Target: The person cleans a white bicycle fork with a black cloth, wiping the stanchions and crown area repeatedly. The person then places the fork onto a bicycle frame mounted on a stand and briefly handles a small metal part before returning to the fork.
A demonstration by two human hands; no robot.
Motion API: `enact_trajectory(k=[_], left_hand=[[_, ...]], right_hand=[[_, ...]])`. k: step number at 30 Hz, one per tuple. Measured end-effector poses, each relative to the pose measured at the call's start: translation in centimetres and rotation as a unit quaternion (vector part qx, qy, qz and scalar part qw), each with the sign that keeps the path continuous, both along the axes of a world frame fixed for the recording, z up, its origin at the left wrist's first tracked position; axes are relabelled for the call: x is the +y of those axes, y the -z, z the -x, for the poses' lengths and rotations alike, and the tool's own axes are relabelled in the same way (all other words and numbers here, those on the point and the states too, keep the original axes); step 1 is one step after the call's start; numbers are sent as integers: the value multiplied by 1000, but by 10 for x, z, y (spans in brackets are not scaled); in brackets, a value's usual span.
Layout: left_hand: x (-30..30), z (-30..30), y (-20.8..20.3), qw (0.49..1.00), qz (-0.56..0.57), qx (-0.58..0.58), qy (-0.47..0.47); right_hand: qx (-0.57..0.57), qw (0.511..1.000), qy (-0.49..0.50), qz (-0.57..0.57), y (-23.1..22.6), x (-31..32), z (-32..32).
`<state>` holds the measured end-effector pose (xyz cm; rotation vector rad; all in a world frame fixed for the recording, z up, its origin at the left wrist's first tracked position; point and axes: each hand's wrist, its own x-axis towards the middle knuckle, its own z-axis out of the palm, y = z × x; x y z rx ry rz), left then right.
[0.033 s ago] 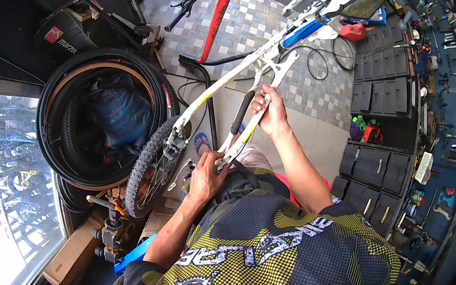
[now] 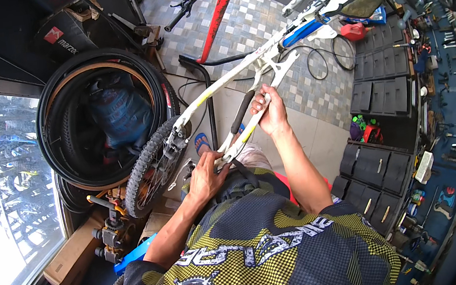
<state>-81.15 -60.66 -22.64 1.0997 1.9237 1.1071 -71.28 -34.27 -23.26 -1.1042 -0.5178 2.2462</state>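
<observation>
A white bicycle frame [image 2: 214, 89] with yellow and blue markings slants from the wheel up to the far right. My right hand [image 2: 274, 115] is wrapped round a loose-angled white stay [image 2: 248, 133], close to its forked upper end. At the stay's lower end, my left hand [image 2: 205, 178] pinches it with fingers and thumb, near my waist. A second stay with a black sleeve [image 2: 243, 111] runs alongside. Left of my hands is a knobby-tyred wheel [image 2: 141, 173] at the end of the frame's long tube. My left fingertips are partly hidden.
A red post [image 2: 223, 16] stands beyond the frame. Stacked tyres [image 2: 47, 146] lean at the left, holding a blue bag [image 2: 122, 114]. Black bins [image 2: 383, 98] and a blue tool bench [image 2: 450, 127] line the right. A black cable [image 2: 317, 67] loops over the floor.
</observation>
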Motion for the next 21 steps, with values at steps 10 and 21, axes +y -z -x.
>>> enact_trajectory(k=[10, 21], left_hand=[[1, 3, 8, 999, 17, 31, 19], [1, 3, 13, 1000, -18, 15, 13]], right_hand=[[11, 1000, 4, -7, -7, -3, -3], [14, 999, 15, -44, -15, -10, -6]])
